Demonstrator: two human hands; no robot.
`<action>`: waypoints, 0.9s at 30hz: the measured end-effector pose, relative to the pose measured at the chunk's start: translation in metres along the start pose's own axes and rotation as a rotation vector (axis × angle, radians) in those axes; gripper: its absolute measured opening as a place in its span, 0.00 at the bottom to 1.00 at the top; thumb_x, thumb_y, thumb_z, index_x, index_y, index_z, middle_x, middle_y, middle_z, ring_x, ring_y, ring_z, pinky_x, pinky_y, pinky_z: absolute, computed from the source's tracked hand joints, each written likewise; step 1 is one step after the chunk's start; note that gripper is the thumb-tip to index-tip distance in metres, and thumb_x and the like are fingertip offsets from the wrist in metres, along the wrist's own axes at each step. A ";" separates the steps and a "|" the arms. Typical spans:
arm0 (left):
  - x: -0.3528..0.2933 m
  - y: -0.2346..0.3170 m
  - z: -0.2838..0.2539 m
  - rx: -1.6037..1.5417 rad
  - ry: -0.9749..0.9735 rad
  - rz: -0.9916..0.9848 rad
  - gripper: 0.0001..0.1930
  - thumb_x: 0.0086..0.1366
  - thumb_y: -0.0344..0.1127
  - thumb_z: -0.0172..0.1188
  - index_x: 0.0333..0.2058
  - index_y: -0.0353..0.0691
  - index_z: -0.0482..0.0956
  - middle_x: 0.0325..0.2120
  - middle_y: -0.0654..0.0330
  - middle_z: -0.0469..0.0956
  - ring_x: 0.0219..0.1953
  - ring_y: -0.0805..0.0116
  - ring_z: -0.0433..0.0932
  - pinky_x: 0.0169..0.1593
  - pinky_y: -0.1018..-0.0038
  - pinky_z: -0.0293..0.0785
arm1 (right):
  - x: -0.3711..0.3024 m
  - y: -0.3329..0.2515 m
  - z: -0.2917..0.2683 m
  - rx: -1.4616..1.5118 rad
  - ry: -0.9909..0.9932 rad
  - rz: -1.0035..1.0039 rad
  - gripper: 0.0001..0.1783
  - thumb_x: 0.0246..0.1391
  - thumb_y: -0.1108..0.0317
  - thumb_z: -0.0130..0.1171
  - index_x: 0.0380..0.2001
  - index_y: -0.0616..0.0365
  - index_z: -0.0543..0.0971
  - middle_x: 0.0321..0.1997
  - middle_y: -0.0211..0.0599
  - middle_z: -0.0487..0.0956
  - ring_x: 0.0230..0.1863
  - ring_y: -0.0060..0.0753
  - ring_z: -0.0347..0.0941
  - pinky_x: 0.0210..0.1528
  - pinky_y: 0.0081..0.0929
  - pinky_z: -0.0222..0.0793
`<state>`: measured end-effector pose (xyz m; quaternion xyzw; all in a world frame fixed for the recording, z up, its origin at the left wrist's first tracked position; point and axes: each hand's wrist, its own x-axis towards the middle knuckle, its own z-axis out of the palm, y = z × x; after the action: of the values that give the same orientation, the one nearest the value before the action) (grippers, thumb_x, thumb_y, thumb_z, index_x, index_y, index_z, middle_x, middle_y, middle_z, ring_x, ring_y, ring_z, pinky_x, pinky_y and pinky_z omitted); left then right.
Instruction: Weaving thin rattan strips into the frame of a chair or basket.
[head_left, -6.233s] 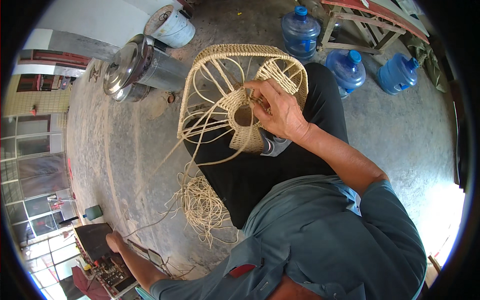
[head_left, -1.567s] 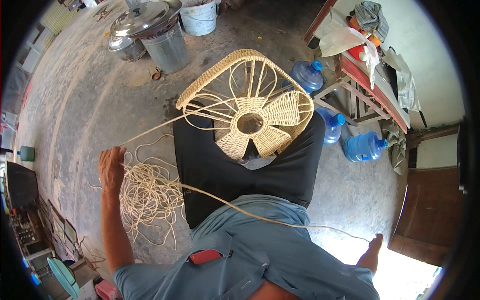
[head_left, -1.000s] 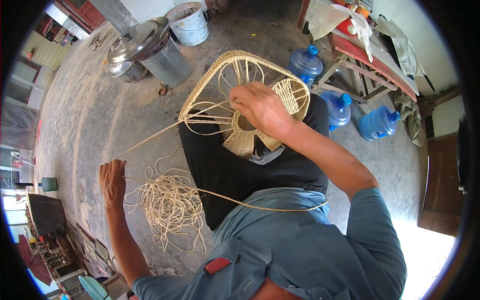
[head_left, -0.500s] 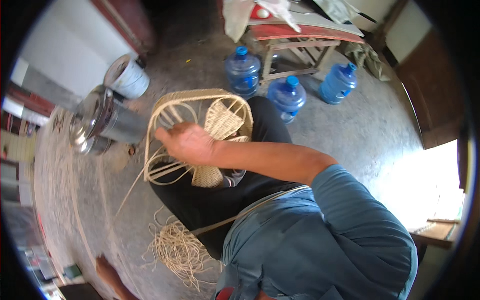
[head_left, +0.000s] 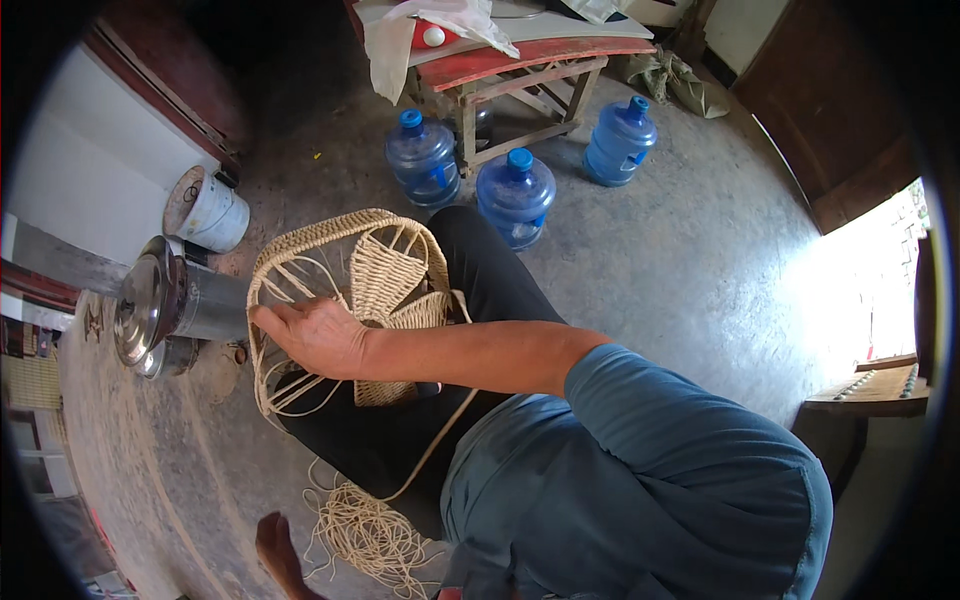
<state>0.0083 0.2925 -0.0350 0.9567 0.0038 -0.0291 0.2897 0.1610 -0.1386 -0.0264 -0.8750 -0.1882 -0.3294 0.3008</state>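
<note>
On my lap rests a partly woven basket (head_left: pixel 388 277) of pale twisted cord, with a braided rim, fan-shaped woven panels and open spokes on its left side. My right hand (head_left: pixel 318 338) is closed at its left edge, thumb and fingers pinched on the rim and spokes; the exact strand is hidden. A single cord (head_left: pixel 435 442) runs from the basket over my thigh toward a loose heap of cord (head_left: pixel 365 535) on the floor. My left hand (head_left: pixel 275 542), dark and small, is out left of that heap with fingers curled; what it holds does not show.
Blue water jugs (head_left: pixel 423 160) stand on the concrete floor beyond my knees, before a red-edged table (head_left: pixel 540 68). To the left are a shiny metal cylinder (head_left: pixel 215 302) with a lidded pot and a white bucket (head_left: pixel 210 212). A doorway glows at the right.
My left hand has moved right, closer to the cord heap. A long strand trailing left from the basket is no longer visible there. The view has shifted; my right hand stays at the basket's edge.
</note>
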 end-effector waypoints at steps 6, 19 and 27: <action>0.008 0.175 0.058 -0.103 0.189 0.048 0.09 0.74 0.31 0.62 0.47 0.32 0.86 0.40 0.51 0.88 0.41 0.61 0.85 0.48 0.65 0.80 | 0.003 -0.021 -0.003 0.259 -0.085 0.199 0.27 0.58 0.73 0.66 0.59 0.57 0.69 0.37 0.44 0.81 0.34 0.54 0.85 0.33 0.46 0.80; 0.103 0.274 0.138 -0.117 0.449 0.434 0.08 0.73 0.28 0.65 0.49 0.37 0.86 0.43 0.53 0.85 0.44 0.56 0.84 0.51 0.65 0.80 | -0.017 0.052 -0.060 1.350 -0.357 0.585 0.14 0.73 0.71 0.54 0.58 0.54 0.70 0.33 0.26 0.73 0.32 0.18 0.65 0.33 0.20 0.62; 0.128 0.270 0.153 0.191 0.383 0.703 0.18 0.64 0.22 0.61 0.53 0.37 0.82 0.49 0.53 0.79 0.49 0.49 0.78 0.56 0.58 0.77 | -0.016 0.093 -0.102 1.077 -0.395 0.500 0.11 0.73 0.69 0.55 0.54 0.55 0.70 0.34 0.26 0.74 0.36 0.18 0.68 0.40 0.22 0.64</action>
<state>0.1346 -0.0184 -0.0199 0.9103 -0.2723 0.2500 0.1861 0.1519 -0.2768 -0.0137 -0.6626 -0.1695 0.0600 0.7271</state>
